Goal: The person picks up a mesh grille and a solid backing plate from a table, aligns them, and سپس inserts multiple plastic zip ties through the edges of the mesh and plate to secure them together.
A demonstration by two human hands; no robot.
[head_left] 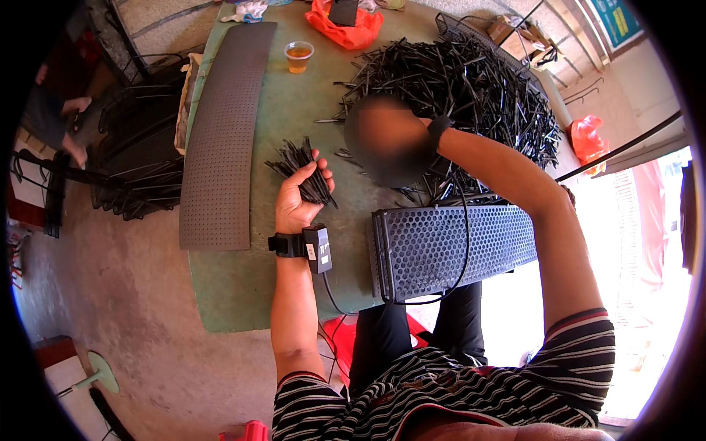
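Observation:
My left hand (296,204) is closed round a bundle of thin black strips (301,165) above the green tabletop (268,301), and their ends fan out past the fingers. A black device is strapped to that wrist, with a cable running from it. My right hand (390,136) is at the near left side of a large heap of loose black strips (482,92). A round blur covers this hand, so its fingers and anything in them cannot be made out. A dark band sits round the right wrist.
A long grey perforated sheet (220,140) lies along the table's left side. Nearest me on the right stands a black perforated metal rack (460,246), with a cable across it. A cup of amber drink (298,59) and a red plastic bag (357,35) are farther back.

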